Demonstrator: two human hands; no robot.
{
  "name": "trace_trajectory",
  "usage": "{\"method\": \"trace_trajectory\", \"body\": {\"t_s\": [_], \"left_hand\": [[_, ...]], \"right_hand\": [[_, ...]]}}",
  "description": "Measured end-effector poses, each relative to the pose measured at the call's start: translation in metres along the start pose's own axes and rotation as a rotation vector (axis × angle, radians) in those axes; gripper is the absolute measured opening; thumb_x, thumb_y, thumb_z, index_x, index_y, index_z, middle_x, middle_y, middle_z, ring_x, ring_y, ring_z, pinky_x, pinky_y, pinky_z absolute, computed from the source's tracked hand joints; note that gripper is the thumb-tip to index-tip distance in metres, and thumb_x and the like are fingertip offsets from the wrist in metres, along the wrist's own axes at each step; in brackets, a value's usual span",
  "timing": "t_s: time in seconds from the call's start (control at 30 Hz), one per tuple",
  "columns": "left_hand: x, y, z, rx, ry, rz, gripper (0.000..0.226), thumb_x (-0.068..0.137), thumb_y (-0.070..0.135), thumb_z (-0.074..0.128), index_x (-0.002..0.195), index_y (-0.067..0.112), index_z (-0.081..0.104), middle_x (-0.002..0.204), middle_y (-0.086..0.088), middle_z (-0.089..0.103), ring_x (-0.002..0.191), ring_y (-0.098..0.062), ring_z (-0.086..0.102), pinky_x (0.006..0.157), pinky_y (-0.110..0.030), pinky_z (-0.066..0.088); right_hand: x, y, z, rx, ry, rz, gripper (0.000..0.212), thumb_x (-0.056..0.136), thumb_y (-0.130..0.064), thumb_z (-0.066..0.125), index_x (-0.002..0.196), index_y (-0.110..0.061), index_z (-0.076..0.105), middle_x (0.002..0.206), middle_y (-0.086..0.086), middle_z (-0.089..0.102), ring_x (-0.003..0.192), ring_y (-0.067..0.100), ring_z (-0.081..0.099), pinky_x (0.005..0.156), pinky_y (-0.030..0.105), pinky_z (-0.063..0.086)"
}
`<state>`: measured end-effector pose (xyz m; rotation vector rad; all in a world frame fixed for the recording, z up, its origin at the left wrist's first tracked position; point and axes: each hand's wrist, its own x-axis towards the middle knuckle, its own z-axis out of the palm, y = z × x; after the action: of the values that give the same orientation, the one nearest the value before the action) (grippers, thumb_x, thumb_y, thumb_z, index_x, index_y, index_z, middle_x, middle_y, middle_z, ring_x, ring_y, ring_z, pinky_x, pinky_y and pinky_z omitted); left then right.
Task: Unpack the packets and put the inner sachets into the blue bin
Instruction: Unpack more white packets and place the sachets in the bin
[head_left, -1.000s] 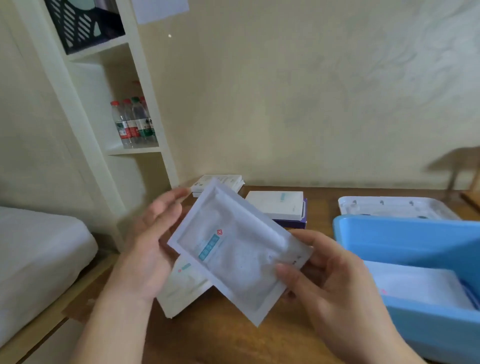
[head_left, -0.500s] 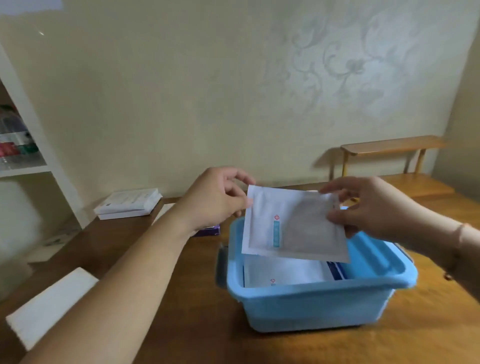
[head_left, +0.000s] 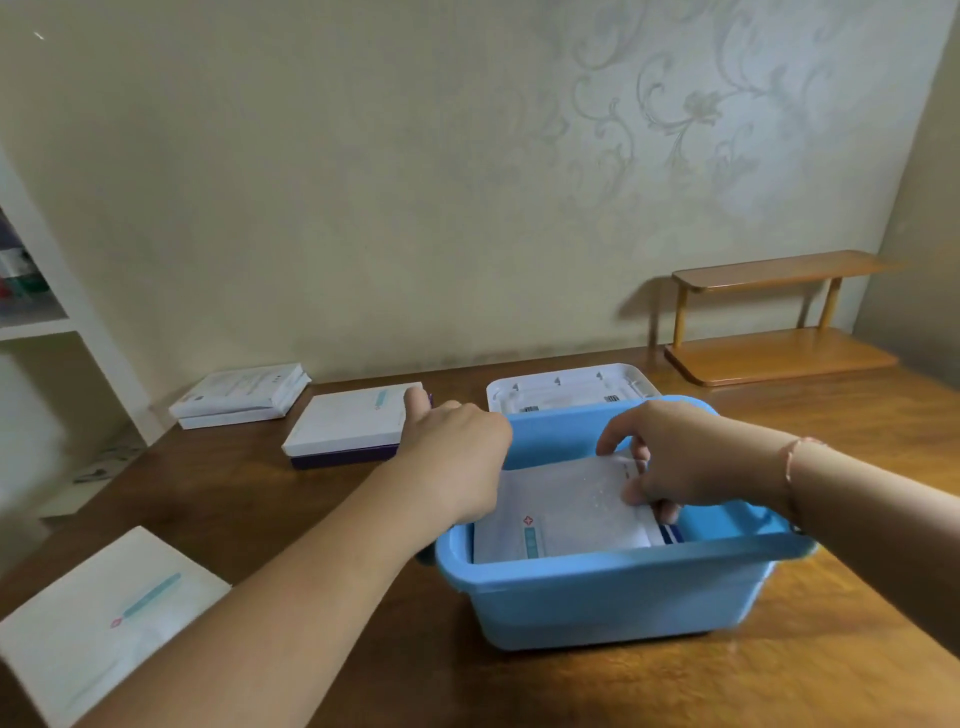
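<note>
Down inside the blue bin (head_left: 613, 597), the fingers (head_left: 636, 491) of the right hand (head_left: 685, 462) are curled onto the right end of a white sachet (head_left: 566, 506), pinching it as it lies near-flat on top of other sachets already in the bin. The left hand (head_left: 457, 457) reaches over the bin's left rim at the sachet's other edge; its fingers are hidden behind the back of the hand, so whether they grip cannot be told, though the thumb sticks up. The bin stands on the wooden desk (head_left: 519, 691). Behind it lies a white lid (head_left: 569, 387). To the left sit a white-topped box (head_left: 353, 423) and, farther back, a stack of packets (head_left: 241, 395). An empty-looking white packet (head_left: 104, 618) lies at the desk's near left corner.
</note>
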<state>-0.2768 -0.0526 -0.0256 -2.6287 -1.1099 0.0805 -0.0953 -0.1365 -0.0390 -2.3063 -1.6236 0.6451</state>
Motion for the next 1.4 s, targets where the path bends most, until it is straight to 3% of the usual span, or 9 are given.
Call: {"method": "trace_trajectory", "body": {"t_s": [0.23, 0.3, 0.43, 0.83, 0.93, 1.03, 1.17, 1.33, 1.4], "left_hand": [[-0.001, 0.015, 0.002, 0.156, -0.038, 0.016, 0.031, 0.087, 0.012, 0.059, 0.067, 0.021, 0.036, 0.081, 0.001, 0.043, 0.094, -0.023, 0.031, 0.097, -0.049, 0.022], [0.002, 0.015, 0.006, 0.160, -0.061, 0.045, 0.034, 0.089, 0.022, 0.063, 0.068, 0.021, 0.037, 0.085, 0.000, 0.046, 0.096, -0.023, 0.032, 0.095, -0.049, 0.022], [0.005, 0.011, 0.007, 0.062, -0.172, 0.151, 0.027, 0.086, 0.043, 0.070, 0.094, 0.020, 0.058, 0.086, 0.002, 0.049, 0.100, -0.022, 0.037, 0.091, -0.046, 0.022], [0.009, 0.008, 0.009, 0.090, -0.269, 0.166, 0.028, 0.085, 0.039, 0.073, 0.077, 0.020, 0.053, 0.082, 0.000, 0.052, 0.101, -0.024, 0.036, 0.091, -0.048, 0.023], [0.007, 0.001, 0.006, -0.051, -0.182, 0.175, 0.022, 0.090, 0.039, 0.067, 0.097, 0.019, 0.063, 0.095, 0.000, 0.061, 0.107, -0.025, 0.045, 0.094, -0.045, 0.023], [-0.013, -0.023, 0.002, -0.480, 0.111, 0.176, 0.036, 0.095, 0.036, 0.060, 0.130, 0.027, 0.058, 0.127, 0.007, 0.060, 0.119, -0.014, 0.049, 0.099, -0.034, 0.035], [-0.080, -0.077, 0.033, -0.748, 0.533, 0.051, 0.026, 0.093, 0.032, 0.064, 0.118, 0.031, 0.064, 0.120, 0.018, 0.061, 0.111, 0.002, 0.051, 0.081, -0.008, 0.046], [-0.173, -0.158, 0.108, -0.508, 0.398, -0.285, 0.049, 0.075, 0.056, 0.069, 0.119, 0.037, 0.064, 0.126, 0.022, 0.060, 0.119, 0.003, 0.051, 0.103, -0.023, 0.044], [-0.199, -0.179, 0.127, -0.391, 0.237, -0.362, 0.064, 0.066, 0.068, 0.068, 0.122, 0.037, 0.062, 0.131, 0.021, 0.055, 0.124, -0.002, 0.047, 0.106, -0.030, 0.041]], "right_hand": [[-0.002, -0.001, 0.003, -0.201, -0.089, -0.023, 0.058, 0.083, -0.035, 0.074, 0.135, -0.031, 0.049, 0.114, -0.004, 0.057, 0.086, 0.016, 0.065, 0.065, 0.021, 0.058], [-0.003, 0.001, 0.003, -0.231, -0.113, -0.046, 0.061, 0.082, -0.041, 0.074, 0.136, -0.032, 0.047, 0.119, -0.006, 0.054, 0.097, 0.014, 0.061, 0.063, 0.019, 0.054], [-0.004, 0.001, 0.003, -0.303, -0.134, -0.096, 0.067, 0.080, -0.050, 0.072, 0.139, -0.034, 0.044, 0.133, -0.009, 0.052, 0.114, 0.014, 0.054, 0.096, 0.029, 0.049], [-0.009, -0.008, 0.007, -0.402, -0.170, -0.183, 0.060, 0.081, -0.049, 0.071, 0.134, -0.035, 0.048, 0.129, -0.015, 0.054, 0.108, 0.007, 0.051, 0.089, 0.018, 0.037], [-0.016, -0.015, 0.004, -0.458, -0.145, -0.165, 0.062, 0.083, -0.052, 0.068, 0.138, -0.037, 0.045, 0.134, -0.015, 0.053, 0.113, 0.006, 0.051, 0.097, 0.021, 0.039], [-0.025, -0.031, -0.005, -0.433, 0.113, -0.158, 0.062, 0.081, -0.060, 0.064, 0.137, -0.042, 0.044, 0.130, -0.020, 0.056, 0.099, 0.000, 0.054, 0.095, 0.024, 0.043], [-0.058, -0.085, 0.014, 0.034, 0.706, -0.602, 0.034, 0.079, -0.068, 0.054, 0.105, -0.046, 0.059, 0.084, -0.023, 0.066, 0.061, 0.002, 0.060, 0.059, 0.032, 0.049], [-0.079, -0.159, 0.096, 0.048, 0.570, -0.954, 0.018, 0.080, -0.050, 0.058, 0.094, -0.040, 0.063, 0.069, -0.022, 0.060, 0.050, -0.004, 0.050, 0.044, 0.015, 0.044], [-0.063, -0.179, 0.127, -0.042, 0.359, -0.918, 0.016, 0.088, -0.045, 0.057, 0.101, -0.039, 0.064, 0.081, -0.022, 0.062, 0.061, -0.002, 0.054, 0.056, 0.014, 0.049]]}}
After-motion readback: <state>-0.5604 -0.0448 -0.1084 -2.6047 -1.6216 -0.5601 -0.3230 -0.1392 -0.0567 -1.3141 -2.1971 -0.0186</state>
